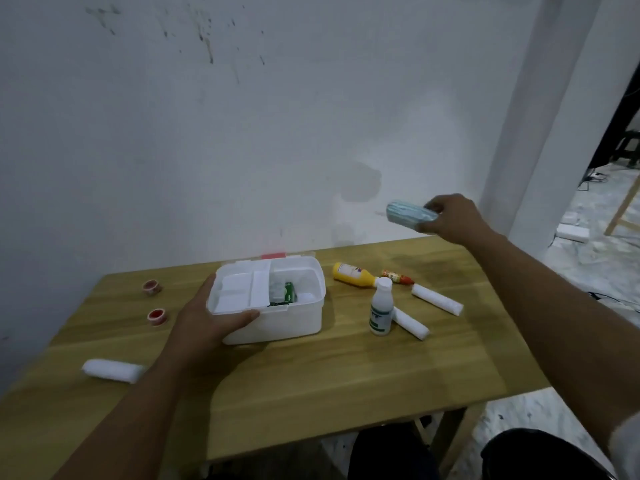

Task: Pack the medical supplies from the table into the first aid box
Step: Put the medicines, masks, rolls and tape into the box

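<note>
The white first aid box stands open on the wooden table, with a white inner tray over its left half and a green packet inside. My left hand grips the box's front left corner and the tray edge. My right hand is raised above the table's far right, shut on a folded stack of blue face masks. Right of the box lie a yellow bottle, a small red-capped bottle, an upright white bottle and two white gauze rolls.
Two red tape rolls lie at the table's left. A white bandage roll rests near the front left edge. A stained white wall stands right behind the table. To the right is a littered floor with a wooden frame.
</note>
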Tool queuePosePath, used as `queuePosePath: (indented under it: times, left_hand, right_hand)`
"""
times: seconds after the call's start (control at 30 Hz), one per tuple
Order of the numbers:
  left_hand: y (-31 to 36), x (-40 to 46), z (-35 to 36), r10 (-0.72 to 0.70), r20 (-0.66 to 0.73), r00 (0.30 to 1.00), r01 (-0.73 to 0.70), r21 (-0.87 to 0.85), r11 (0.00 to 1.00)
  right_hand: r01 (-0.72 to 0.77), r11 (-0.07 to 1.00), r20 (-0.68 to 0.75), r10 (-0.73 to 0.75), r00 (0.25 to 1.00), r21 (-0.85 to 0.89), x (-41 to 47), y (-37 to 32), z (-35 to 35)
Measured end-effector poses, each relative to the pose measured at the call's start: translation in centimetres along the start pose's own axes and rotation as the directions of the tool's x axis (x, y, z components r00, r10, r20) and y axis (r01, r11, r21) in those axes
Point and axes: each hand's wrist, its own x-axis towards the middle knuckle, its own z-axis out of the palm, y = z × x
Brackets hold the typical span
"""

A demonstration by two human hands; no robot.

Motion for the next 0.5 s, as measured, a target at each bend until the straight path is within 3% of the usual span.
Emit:
queuePosePath:
  times: [0.1, 0.23, 0.37, 0.5]
  left_hand:
    - [-0.5, 0.2, -0.3, -0.012, 0.009, 1.0, 0.012, -0.003, 1.0]
    - [-0.2, 0.0, -0.2, 0.006, -0.012, 1.0, -0.006, -0.001, 1.0]
    - [-0.2, 0.0, -0.1, 0.0, -0.017, 1.0, 0.0, -0.004, 1.0]
    - [-0.6, 0.1, 0.0, -0.007, -0.005, 1.0, 0.007, 0.014, 1.0]
  right_hand:
    - [0.173, 0.984, 0.18, -0.179, 0.967, 0.051, -0.9, -7.7, -0.5]
    - [0.408, 0.91, 0.458, -0.329, 0.825, -0.081, -3.9, -14.9, 2.1]
    - [0.516, 0.841, 0.591, -0.335, 0.734, -0.163, -5.9, -18.6, 6.1]
    - [0.502, 0.85, 0.655, -0.288, 0.699, -0.161, -6.7, -20.9, 9.2]
